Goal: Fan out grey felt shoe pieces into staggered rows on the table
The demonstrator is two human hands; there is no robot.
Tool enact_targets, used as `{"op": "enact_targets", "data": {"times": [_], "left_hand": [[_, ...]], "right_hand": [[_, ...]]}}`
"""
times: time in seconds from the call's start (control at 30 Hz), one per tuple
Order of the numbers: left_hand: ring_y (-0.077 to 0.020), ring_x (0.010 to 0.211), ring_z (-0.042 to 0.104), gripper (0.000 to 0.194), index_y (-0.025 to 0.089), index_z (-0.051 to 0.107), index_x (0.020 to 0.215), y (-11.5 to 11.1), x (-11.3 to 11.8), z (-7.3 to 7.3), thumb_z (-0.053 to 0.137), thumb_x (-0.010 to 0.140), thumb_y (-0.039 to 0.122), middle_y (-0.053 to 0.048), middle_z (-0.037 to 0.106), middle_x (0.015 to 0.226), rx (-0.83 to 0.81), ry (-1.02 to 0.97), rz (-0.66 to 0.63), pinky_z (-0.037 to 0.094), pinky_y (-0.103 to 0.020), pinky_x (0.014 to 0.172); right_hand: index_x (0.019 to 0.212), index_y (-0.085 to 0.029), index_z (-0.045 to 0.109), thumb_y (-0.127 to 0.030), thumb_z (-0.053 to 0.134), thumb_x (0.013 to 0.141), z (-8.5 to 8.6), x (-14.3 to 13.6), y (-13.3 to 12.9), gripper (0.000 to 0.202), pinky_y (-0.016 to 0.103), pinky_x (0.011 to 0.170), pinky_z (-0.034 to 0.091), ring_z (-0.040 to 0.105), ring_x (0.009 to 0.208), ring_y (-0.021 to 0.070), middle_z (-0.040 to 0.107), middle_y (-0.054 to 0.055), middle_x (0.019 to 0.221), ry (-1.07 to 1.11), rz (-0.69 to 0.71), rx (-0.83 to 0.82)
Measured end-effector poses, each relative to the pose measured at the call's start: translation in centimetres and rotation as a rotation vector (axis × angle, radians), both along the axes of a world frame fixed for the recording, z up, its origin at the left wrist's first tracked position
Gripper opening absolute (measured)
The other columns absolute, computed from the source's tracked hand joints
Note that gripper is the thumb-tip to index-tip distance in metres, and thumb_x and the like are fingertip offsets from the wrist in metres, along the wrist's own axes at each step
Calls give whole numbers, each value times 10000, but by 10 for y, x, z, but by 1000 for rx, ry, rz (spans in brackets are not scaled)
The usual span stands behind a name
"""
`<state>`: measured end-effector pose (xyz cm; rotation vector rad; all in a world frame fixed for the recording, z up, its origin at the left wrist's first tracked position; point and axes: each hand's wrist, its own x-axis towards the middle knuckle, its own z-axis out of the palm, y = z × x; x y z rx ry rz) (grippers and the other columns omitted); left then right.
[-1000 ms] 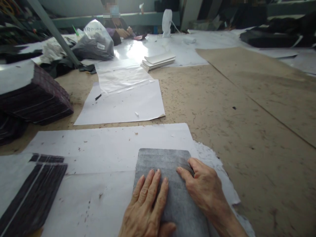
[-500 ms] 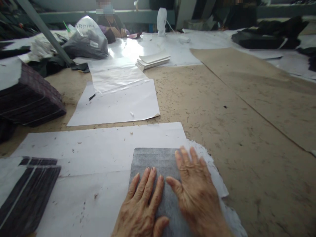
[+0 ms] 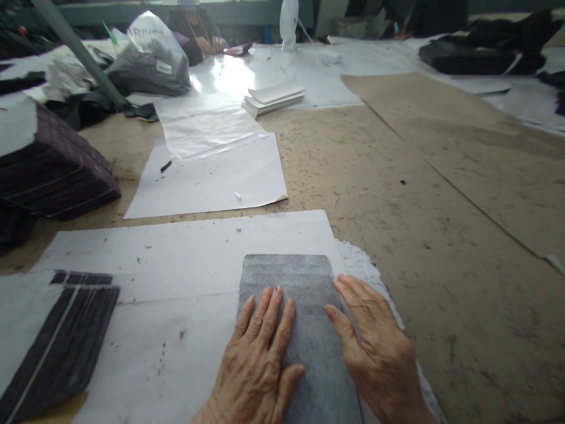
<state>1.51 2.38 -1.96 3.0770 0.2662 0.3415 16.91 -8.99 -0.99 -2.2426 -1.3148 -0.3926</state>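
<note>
A grey rectangular fabric piece [image 3: 309,330] lies on white paper [image 3: 176,253] in the lower middle. My left hand [image 3: 265,353] rests flat on its left part, fingers spread and pointing away from me. At the right edge of the fabric is my right hand [image 3: 377,338], its thumb over the grey surface and its other fingers close together along the edge, thumb apart from them. Neither hand holds anything. Crumpled white material [image 3: 362,262] shows beside and beyond the right hand.
Dark fabric stacks stand at the left edge [image 3: 57,159] and lower left [image 3: 62,341]. Farther off are white sheets [image 3: 207,182], folded white pieces [image 3: 273,97], a plastic bag [image 3: 150,59], a slanted pole [image 3: 79,53], a small fan [image 3: 289,26] and a person's hands [image 3: 209,46].
My right hand has slid right, off the fabric's top to its right edge, and its fingers have drawn together. My left hand stays on the fabric. The view has tilted slightly down.
</note>
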Motion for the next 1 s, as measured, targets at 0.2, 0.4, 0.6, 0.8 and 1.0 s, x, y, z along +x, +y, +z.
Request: {"op": "enact_targets", "data": {"times": [0.2,0.4,0.6,0.8,1.0], "left_hand": [[-256,1260,317,462,76,360,1273,11,-7,5,443,826,158,-158,419,1320,-235,-212,115,290,-426,1025],[-216,990,489,322,177,485,1114,39,-9,10,507,797,125,-85,551,1075,-308,-181,192,406,-381,831],[-198,811,509,262,205,498,961,56,3,20,596,718,210,-17,557,839,-505,43,315,380,-361,729],[-185,696,474,226,203,461,660,53,0,28,593,711,379,4,499,692,-551,172,511,338,-327,663],[-176,636,451,334,201,409,583,47,-9,22,421,820,436,12,441,590,-620,146,556,306,-325,643]], "right_hand": [[1022,-87,579,-225,536,814,0,-5,-1,253,387,844,454,549,946,233,644,122,961,-30,59,-15],[1020,-115,589,-186,545,788,7,0,-1,246,376,784,445,541,885,228,632,99,927,-32,92,-99],[793,-199,587,-203,579,695,18,9,9,99,310,664,435,544,760,194,599,31,755,241,50,-252],[616,-216,520,-305,586,630,23,0,12,112,261,525,382,539,584,158,567,-11,612,486,-230,-278],[556,-218,501,-511,449,738,21,-9,3,349,247,461,344,466,455,115,531,-22,544,591,-345,-226]]}}
